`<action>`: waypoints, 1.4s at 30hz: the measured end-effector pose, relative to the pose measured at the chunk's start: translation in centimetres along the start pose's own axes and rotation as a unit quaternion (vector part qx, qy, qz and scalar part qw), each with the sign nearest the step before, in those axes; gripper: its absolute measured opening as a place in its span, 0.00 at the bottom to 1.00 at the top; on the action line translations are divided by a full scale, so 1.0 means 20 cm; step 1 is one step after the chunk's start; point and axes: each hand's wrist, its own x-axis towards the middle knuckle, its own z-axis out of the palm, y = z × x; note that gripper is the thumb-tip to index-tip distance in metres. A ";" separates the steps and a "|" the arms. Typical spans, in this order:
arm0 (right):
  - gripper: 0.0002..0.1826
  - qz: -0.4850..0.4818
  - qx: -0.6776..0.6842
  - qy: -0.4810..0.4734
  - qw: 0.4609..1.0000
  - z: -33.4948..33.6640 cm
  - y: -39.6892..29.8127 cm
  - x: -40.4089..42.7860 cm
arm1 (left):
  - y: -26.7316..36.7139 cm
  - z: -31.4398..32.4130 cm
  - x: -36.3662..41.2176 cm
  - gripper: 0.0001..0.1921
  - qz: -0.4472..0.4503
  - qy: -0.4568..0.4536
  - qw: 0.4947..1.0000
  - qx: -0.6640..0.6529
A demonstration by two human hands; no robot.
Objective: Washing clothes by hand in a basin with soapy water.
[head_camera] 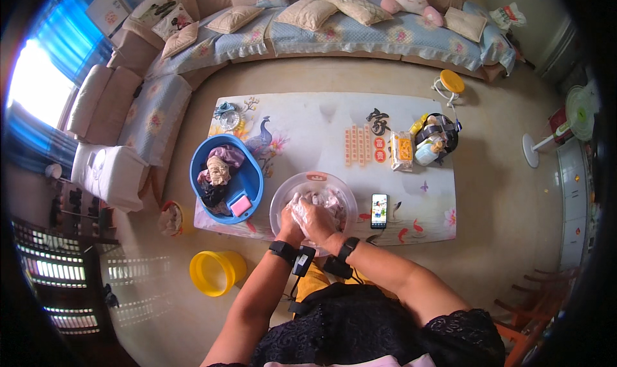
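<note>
A pale, translucent plastic basin stands at the near edge of the low table. Over it my left hand and my right hand are pressed together, both gripping a whitish, sudsy cloth. More wet pinkish cloth lies in the basin, partly hidden by my right hand. Left of it sits a blue plastic basin with a mauve cloth, a bunched beige cloth and dark cloth in it. A pink bar of soap rests on its near rim.
A smartphone lies right of the basin on the printed table. Farther right are a wipes pack and a black basket of bottles. A yellow bucket stands on the floor, left; a fan stands at right.
</note>
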 end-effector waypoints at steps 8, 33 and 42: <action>0.12 0.058 -0.004 0.013 0.998 0.02 0.16 0.11 | -0.07 0.01 -0.01 0.20 -0.011 -0.020 1.000 0.006; 0.24 -0.073 0.259 -0.255 0.929 -0.25 0.48 0.25 | 0.61 0.18 -0.17 0.10 -0.051 -0.029 0.994 0.097; 0.17 -0.021 0.342 -0.059 0.938 -0.09 0.37 0.18 | 0.34 0.13 -0.13 0.07 0.001 0.151 0.987 0.055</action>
